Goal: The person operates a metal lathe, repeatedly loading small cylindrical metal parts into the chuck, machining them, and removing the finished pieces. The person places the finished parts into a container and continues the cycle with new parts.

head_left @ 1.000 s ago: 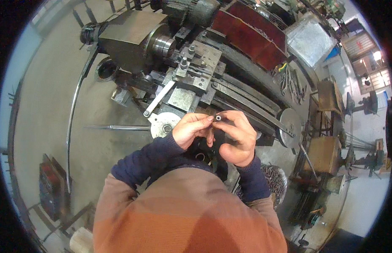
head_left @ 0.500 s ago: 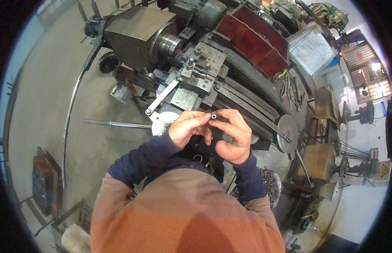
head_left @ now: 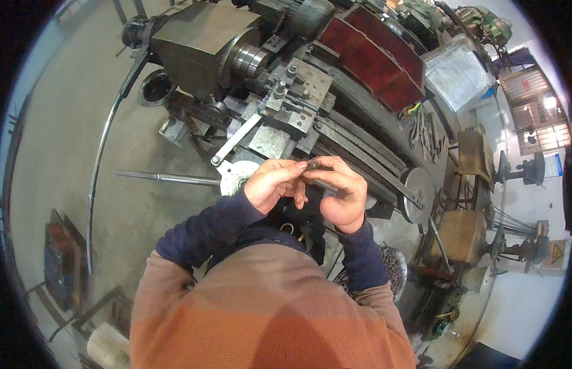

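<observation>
Dark metal, small and stubby, is what we hold: a small metal part (head_left: 312, 165) pinched between the fingertips of our left hand (head_left: 270, 184) and our right hand (head_left: 342, 194), both raised in front of the lathe (head_left: 298, 92). The left hand closes thumb and forefinger on the near end of the part, the other fingers curled beneath; the right hand wraps its bent fingers around the other end, knuckles facing up. The two hands touch at the fingertips, so the part is mostly covered and we cannot tell its full shape. Nearer to us than the lathe, our orange and navy sleeves fill the lower view and hide the floor directly below. Just under the hands, on the near side of the lathe, a pale round handwheel (head_left: 235, 178) peeks out, partly blocked by the left wrist. A long steel rod (head_left: 166, 178) lies on the concrete floor to the left of the lathe's near side, and a curved bar (head_left: 104, 147) arcs beyond it. On the lathe itself, behind the hands, sits the tool post (head_left: 298, 89) on its carriage, with the chuck (head_left: 249, 60) and grey headstock (head_left: 187, 43) to its left. Past the lathe, dark red panels (head_left: 372, 61) run along its far side, and a grey metal sheet (head_left: 458, 77) lies further right.
</observation>
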`<action>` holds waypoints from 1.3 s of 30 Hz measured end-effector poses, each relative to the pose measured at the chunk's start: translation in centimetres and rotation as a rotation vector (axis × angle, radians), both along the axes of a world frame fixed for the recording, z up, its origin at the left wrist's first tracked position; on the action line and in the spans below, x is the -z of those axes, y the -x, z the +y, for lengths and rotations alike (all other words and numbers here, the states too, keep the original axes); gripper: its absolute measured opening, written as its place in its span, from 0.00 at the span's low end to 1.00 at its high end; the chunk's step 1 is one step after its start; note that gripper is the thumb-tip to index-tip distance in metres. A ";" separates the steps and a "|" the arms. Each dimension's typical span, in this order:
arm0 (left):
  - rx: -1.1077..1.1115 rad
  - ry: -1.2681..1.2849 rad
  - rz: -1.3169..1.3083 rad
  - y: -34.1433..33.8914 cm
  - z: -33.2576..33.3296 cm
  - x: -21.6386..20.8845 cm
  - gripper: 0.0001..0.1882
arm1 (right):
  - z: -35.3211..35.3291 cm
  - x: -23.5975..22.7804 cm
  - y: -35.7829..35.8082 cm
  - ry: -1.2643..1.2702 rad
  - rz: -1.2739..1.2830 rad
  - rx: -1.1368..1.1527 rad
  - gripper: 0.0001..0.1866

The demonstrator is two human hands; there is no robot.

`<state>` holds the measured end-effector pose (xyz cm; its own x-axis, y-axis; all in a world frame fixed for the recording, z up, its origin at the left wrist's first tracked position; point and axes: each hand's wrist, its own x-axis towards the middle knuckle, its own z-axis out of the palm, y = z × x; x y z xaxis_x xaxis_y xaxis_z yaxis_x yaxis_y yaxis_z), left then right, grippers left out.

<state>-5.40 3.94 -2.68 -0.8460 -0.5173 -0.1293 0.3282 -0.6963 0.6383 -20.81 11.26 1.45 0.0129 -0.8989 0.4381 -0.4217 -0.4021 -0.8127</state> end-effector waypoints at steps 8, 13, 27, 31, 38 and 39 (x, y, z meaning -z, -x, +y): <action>-0.039 0.672 -0.342 -2.1 -2.9 -3.6 0.14 | -1.7 -2.0 0.0 0.117 0.410 -0.111 0.20; 0.029 0.737 -0.367 -3.5 -4.9 -4.6 0.12 | -4.4 -3.6 -0.4 0.120 0.524 -0.301 0.17; -0.560 1.654 -1.877 -33.2 -11.3 -2.3 0.18 | -24.8 -1.7 0.2 -0.222 1.074 0.049 0.16; -0.483 1.268 -1.865 -36.8 -7.7 1.4 0.16 | -26.0 0.0 0.8 -0.344 0.924 -0.022 0.17; -0.568 1.176 -1.920 -37.5 -9.7 4.8 0.16 | -26.1 1.4 2.2 -0.151 0.709 -0.208 0.20; -0.558 1.167 -1.956 -37.2 -10.1 4.5 0.16 | -26.2 1.4 2.1 -0.143 0.727 -0.212 0.20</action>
